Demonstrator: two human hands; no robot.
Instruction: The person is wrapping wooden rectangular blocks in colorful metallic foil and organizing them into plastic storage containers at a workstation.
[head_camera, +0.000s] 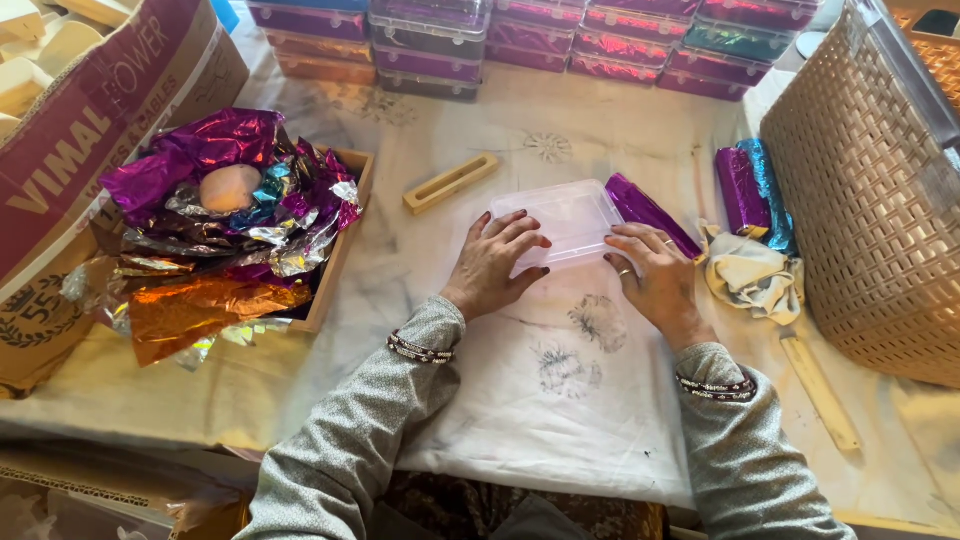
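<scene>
A clear plastic box (565, 215) with its lid on lies on the white cloth in the middle of the table. My left hand (495, 263) rests on its near left edge, fingers spread over the lid. My right hand (655, 272) presses on its near right corner. A purple foil-wrapped bar (652, 214) lies along the box's right side, just beyond my right fingers. Both sleeves are grey, with beaded bracelets at the wrists.
A wooden tray (345, 232) heaped with crumpled coloured foil (225, 200) sits at left beside a cardboard carton (90, 130). Stacked clear boxes (560, 40) line the back. A woven basket (870, 200), foil bars (752, 190), a cloth (750, 275) and wooden sticks (450, 182) lie around.
</scene>
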